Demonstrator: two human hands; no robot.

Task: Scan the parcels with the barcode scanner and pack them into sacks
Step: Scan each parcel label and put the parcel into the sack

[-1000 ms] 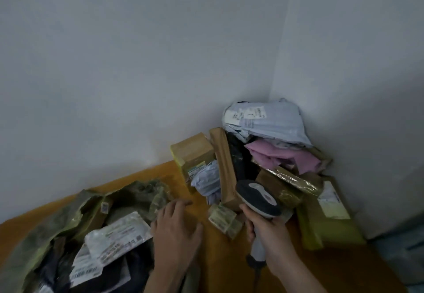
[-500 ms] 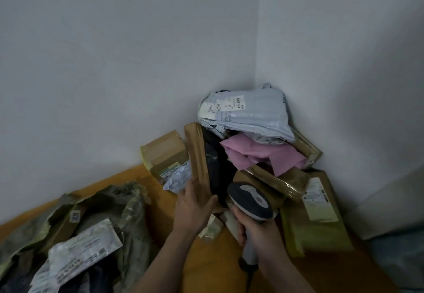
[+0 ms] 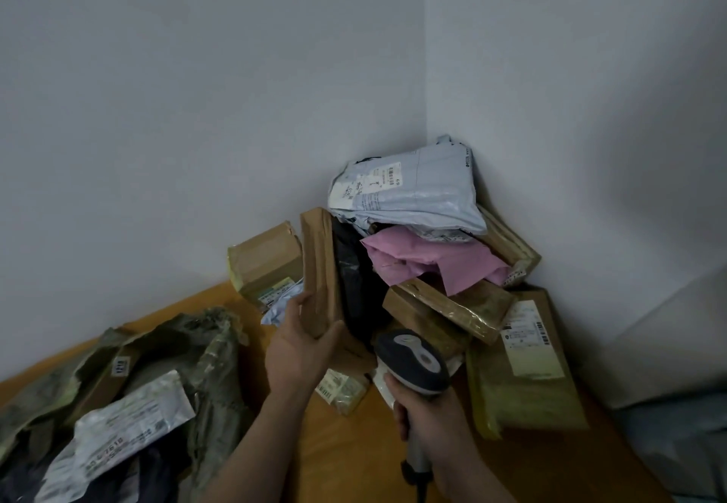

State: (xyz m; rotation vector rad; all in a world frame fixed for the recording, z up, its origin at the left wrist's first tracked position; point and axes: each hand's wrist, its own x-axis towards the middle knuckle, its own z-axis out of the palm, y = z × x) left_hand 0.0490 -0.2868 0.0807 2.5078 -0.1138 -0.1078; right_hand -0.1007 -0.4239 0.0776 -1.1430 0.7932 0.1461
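Brown cardboard parcel (image 3: 319, 262), on edge against the corner pile, is clasped at its lower end by the left hand (image 3: 301, 349), thumb and fingers curled round it. Right of that grip, the right hand (image 3: 430, 422) is wrapped round the barcode scanner (image 3: 413, 361). Left of the grip, the green sack (image 3: 214, 349) already holds a white parcel (image 3: 130, 420) and others. The pile, with a grey mailer bag (image 3: 413, 197) on top, apparently awaits scanning, so the task looks partly done.
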